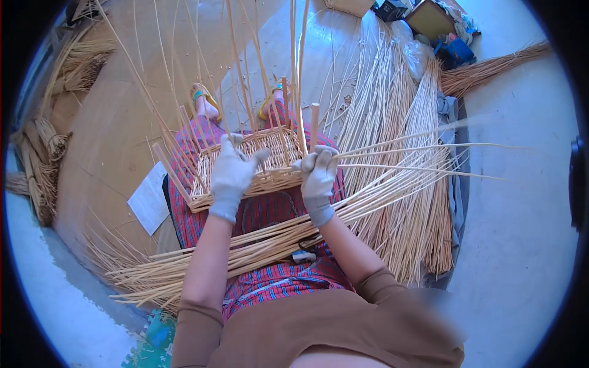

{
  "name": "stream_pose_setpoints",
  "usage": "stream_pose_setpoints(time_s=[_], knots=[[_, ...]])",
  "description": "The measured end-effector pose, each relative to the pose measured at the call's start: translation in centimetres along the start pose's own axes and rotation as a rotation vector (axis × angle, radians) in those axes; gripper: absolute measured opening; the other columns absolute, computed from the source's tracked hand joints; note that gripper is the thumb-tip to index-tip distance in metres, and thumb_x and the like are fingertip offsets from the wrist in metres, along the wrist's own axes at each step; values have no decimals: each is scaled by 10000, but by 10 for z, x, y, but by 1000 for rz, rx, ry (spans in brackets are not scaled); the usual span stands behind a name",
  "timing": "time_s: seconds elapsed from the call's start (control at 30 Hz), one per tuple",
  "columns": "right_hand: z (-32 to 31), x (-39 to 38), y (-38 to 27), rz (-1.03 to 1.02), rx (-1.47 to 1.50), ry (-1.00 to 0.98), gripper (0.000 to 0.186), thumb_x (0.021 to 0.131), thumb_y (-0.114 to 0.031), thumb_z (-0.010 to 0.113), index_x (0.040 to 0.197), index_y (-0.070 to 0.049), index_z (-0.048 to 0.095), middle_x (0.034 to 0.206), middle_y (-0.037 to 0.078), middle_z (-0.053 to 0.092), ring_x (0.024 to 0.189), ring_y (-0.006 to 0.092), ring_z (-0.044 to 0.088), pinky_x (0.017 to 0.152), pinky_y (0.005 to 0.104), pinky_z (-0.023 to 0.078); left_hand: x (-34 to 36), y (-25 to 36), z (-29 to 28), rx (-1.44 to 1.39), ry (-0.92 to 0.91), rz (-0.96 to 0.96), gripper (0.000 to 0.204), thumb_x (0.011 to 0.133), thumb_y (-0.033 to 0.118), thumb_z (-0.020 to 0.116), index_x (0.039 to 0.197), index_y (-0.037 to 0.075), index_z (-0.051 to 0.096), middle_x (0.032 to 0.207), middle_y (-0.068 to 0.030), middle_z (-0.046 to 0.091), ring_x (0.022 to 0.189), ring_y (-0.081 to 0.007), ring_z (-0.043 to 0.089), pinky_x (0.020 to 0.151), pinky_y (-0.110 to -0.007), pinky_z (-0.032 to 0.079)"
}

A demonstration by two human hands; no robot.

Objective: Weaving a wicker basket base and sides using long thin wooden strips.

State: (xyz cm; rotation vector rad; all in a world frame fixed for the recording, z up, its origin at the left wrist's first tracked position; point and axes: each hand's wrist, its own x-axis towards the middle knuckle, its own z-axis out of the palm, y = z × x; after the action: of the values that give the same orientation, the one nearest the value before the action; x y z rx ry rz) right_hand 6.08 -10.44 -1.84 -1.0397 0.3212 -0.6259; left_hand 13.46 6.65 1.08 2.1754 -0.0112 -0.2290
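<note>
- Wicker basket (270, 179), with tall stakes (315, 126) rising from its edges, sits over our lap (270, 211) at the centre of the frame.
- Our gloved right hand (320, 175), at its near right corner, has its grip closed on thin canes (392, 149) fanning toward the frame's right.
- Our gloved left hand (233, 175) lies over the basket's near side, thumb spread; whether its grip clasps anything we cannot tell.
- Below the basket, a loose bundle of rods (264, 248) crosses our lap.
</note>
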Motion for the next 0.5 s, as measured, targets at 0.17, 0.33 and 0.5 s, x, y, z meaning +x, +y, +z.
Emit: stream_pose_setpoints(time_s=[0.17, 0.33, 0.5], knots=[[12, -34, -22, -52, -295, -158, 195, 1066, -244, 453, 1024, -76, 543, 811, 16, 536, 698, 100, 539, 750, 291, 519, 12, -11, 21, -88, 104, -55, 358, 847, 363, 776, 976, 69, 616, 730, -35, 628, 602, -129, 560, 608, -314, 467], [-85, 44, -84, -121, -204, 17, 112, 1019, -138, 539, 1122, -101, 515, 927, 72, 687, 856, 195, 682, 775, 358, 580, -18, 15, 6, -456, 403, 285, 294, 969, 75, 576, 1254, 41, 513, 858, -24, 621, 647, -53, 535, 580, -228, 482], [-69, 60, -133, 72, -518, 33, 210, 973, -89, 600, 1116, -109, 448, 1011, 116, 681, 917, 229, 703, 711, 306, 606, -12, 33, 76, -611, -509, -327, 145, 1005, 152, 542, 1109, 50, 544, 793, -98, 646, 495, -211, 633, 412, -329, 517]])
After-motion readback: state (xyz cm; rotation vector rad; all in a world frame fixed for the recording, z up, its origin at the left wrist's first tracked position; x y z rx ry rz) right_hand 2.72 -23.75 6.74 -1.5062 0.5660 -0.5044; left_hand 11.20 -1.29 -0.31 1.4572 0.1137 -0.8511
